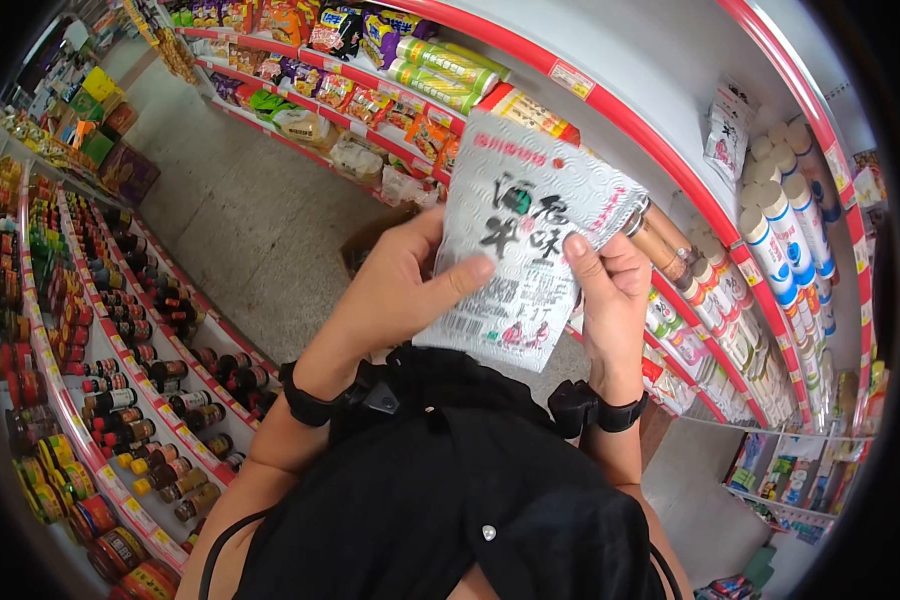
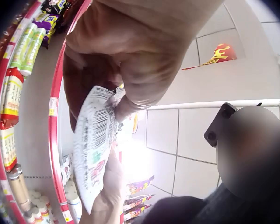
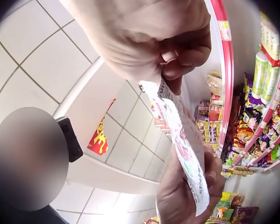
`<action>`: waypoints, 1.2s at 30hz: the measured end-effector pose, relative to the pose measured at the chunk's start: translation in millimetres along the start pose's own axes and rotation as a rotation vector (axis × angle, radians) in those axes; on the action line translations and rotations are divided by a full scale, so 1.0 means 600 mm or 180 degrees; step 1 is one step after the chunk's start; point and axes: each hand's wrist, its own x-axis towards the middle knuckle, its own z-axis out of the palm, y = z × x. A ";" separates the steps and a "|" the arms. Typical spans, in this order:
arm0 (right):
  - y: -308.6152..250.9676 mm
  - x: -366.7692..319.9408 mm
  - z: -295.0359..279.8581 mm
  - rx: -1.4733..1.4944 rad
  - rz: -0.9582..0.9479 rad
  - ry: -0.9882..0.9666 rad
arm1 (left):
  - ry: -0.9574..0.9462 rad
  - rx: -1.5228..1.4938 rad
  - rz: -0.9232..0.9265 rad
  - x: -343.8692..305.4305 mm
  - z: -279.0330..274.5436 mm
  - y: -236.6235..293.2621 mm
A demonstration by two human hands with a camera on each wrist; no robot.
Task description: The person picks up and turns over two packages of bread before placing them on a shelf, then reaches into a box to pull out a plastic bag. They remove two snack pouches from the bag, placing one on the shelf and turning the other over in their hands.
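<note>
Both hands hold a silvery-white food packet (image 1: 515, 240) printed with large black characters, its printed face turned up toward the head view. My left hand (image 1: 395, 285) grips its left edge, thumb lying across the front and fingers behind. On the opposite edge, my right hand (image 1: 613, 300) pinches the packet between thumb and curled fingers. The left wrist view catches the packet (image 2: 93, 144) at a slant, with its barcode below the left hand (image 2: 135, 51). Seen nearly edge-on in the right wrist view, the packet (image 3: 184, 144) hangs from the right hand (image 3: 154, 37).
Shelves with red edges (image 1: 610, 105) curve ahead and right, carrying bagged snacks (image 1: 345, 90) and wrapped noodle rolls (image 1: 795, 230). A similar silvery packet (image 1: 728, 130) stands on an upper shelf. Sauce bottles (image 1: 130, 400) line the left shelves, beside the aisle floor (image 1: 210, 200).
</note>
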 end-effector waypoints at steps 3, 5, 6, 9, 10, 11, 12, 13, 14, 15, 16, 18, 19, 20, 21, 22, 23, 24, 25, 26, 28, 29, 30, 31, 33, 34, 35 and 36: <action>0.002 0.006 -0.001 0.0002 -0.0071 0.0060 | -0.0167 0.0336 -0.0092 0.002 -0.011 -0.019; 0.004 0.005 0.001 -0.0053 -0.0042 0.0016 | -0.0077 0.0299 -0.0143 0.004 -0.008 -0.021; 0.006 0.004 0.000 -0.0050 -0.0043 0.0015 | 0.0097 0.0235 -0.0083 0.007 -0.005 -0.020; 0.025 0.008 -0.001 -0.0068 0.0120 -0.0368 | 0.0355 0.0596 0.0104 0.013 -0.011 -0.028; 0.035 0.009 -0.015 -0.0325 0.0218 -0.0425 | 0.0416 0.0994 0.0230 0.017 -0.013 -0.033; 0.033 0.011 -0.017 -0.0280 0.0305 -0.0373 | 0.0433 0.1175 0.0209 0.019 -0.013 -0.036; 0.031 0.014 -0.013 -0.0242 0.0376 -0.0299 | 0.0311 0.1119 0.0277 0.023 -0.010 -0.043; 0.030 0.019 -0.017 -0.0373 0.0287 -0.0333 | 0.0480 0.0862 0.0364 0.029 -0.007 -0.052; 0.030 0.024 -0.023 -0.0496 0.0203 -0.0370 | 0.0649 0.0610 0.0435 0.033 -0.005 -0.057; 0.029 0.028 -0.032 -0.0631 0.0237 -0.0417 | 0.0530 0.0576 0.0486 0.033 -0.009 -0.055; 0.052 0.037 -0.050 -0.0651 0.0405 -0.0452 | 0.0462 0.0686 0.0147 0.030 -0.016 -0.051; 0.057 0.053 -0.072 -0.0499 0.0135 -0.0113 | 0.0357 0.0808 -0.0151 0.030 -0.018 -0.042; 0.048 0.067 -0.088 -0.0302 0.0123 0.0142 | 0.0510 0.0835 -0.0157 0.030 -0.017 -0.037; 0.034 0.085 -0.113 -0.0099 0.0112 0.0383 | 0.0675 0.0859 -0.0164 0.029 -0.017 -0.031; 0.024 0.104 -0.153 -0.0265 0.0066 0.0562 | 0.0831 0.0861 -0.0234 0.026 -0.022 -0.026; 0.014 0.125 -0.207 -0.0430 0.0020 0.0733 | 0.0818 0.0855 -0.0194 0.022 -0.031 -0.026; 0.008 0.148 -0.272 -0.0978 0.0057 0.0975 | 0.0922 0.0886 -0.0155 0.017 -0.042 -0.029; 0.016 0.180 -0.337 -0.0878 -0.0264 0.1337 | 0.1036 0.0913 -0.0118 0.011 -0.051 -0.031; -0.005 0.203 -0.382 -0.1032 -0.0427 0.1603 | 0.1121 0.0949 -0.0143 0.005 -0.056 -0.032; -0.026 0.224 -0.421 -0.1180 -0.0592 0.1866 | 0.1138 0.0939 -0.0099 0.000 -0.061 -0.034; -0.059 0.262 -0.489 -0.1485 -0.0771 0.2245 | 0.1258 0.1006 -0.0190 -0.010 -0.069 -0.042; -0.067 0.287 -0.531 -0.1767 -0.0866 0.2366 | 0.1293 0.1042 -0.0219 -0.014 -0.068 -0.043; -0.075 0.304 -0.544 -0.2045 -0.0953 0.2487 | 0.1326 0.1043 -0.0189 -0.018 -0.068 -0.045; -0.084 0.314 -0.550 -0.2240 -0.0789 0.2640 | 0.1314 0.1006 -0.0232 -0.022 -0.068 -0.049; -0.066 0.342 -0.574 -0.3098 -0.0791 0.2755 | 0.1323 0.0984 -0.0264 -0.028 -0.064 -0.055; -0.058 0.352 -0.582 -0.3982 -0.0771 0.2872 | 0.1281 0.0999 -0.0324 -0.031 -0.061 -0.057; -0.046 0.353 -0.591 -0.4382 -0.0803 0.2844 | 0.1235 0.1015 -0.0385 -0.034 -0.058 -0.059; -0.032 0.356 -0.598 -0.4362 -0.0804 0.2839 | 0.1246 0.1031 -0.0380 -0.037 -0.057 -0.062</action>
